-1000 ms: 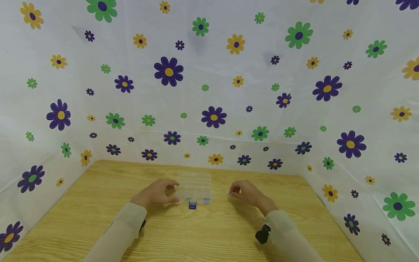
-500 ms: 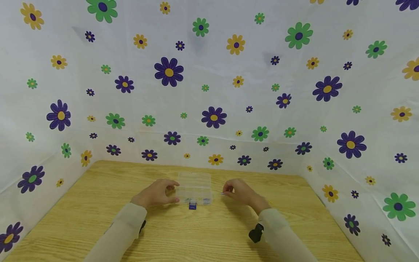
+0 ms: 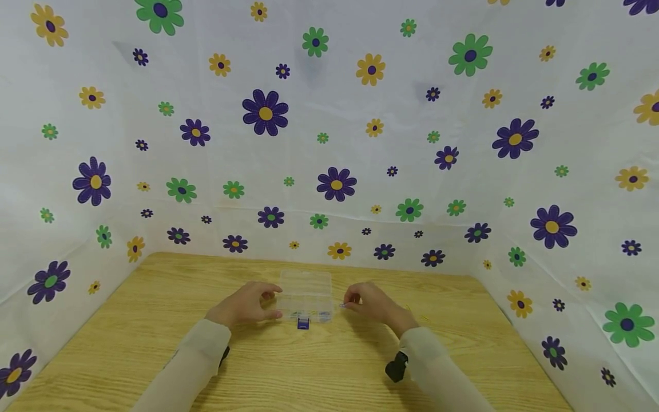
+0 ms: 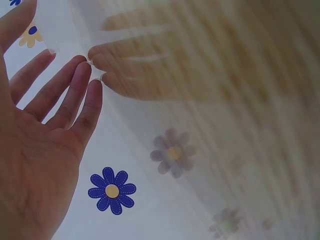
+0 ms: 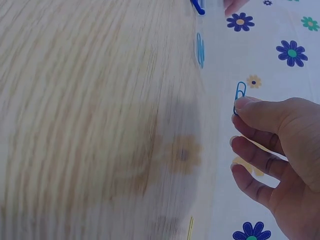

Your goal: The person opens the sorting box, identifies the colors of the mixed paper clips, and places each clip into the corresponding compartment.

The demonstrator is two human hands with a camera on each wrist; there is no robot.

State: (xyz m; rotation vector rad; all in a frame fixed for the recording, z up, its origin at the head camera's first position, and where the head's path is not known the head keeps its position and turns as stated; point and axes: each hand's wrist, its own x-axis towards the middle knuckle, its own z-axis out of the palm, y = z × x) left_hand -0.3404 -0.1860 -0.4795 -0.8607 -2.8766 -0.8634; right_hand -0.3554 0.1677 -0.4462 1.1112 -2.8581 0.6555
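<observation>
A clear plastic compartment box (image 3: 320, 302) stands on the table with its lid (image 3: 306, 281) raised and a blue latch (image 3: 303, 324) at the front. Small coloured clips (image 3: 324, 315) lie in its front compartments. My left hand (image 3: 246, 303) is at the box's left side, fingers extended and fingertips touching it in the left wrist view. To the right of the box, my right hand (image 3: 372, 303) pinches a blue paper clip (image 5: 240, 91) between thumb and index finger. The clip is apart from the box, and its lower end is hidden by the thumb.
Yellow paper clips (image 3: 425, 318) lie on the wooden table (image 3: 288, 372) to the right of my right hand. A white cloth (image 3: 329, 149) printed with flowers hangs behind and along both sides of the table.
My right hand has moved left, closer to the box, carrying the paper clip. Yellow paper clips behind it have come into view. The left hand and the box have stayed in place.
</observation>
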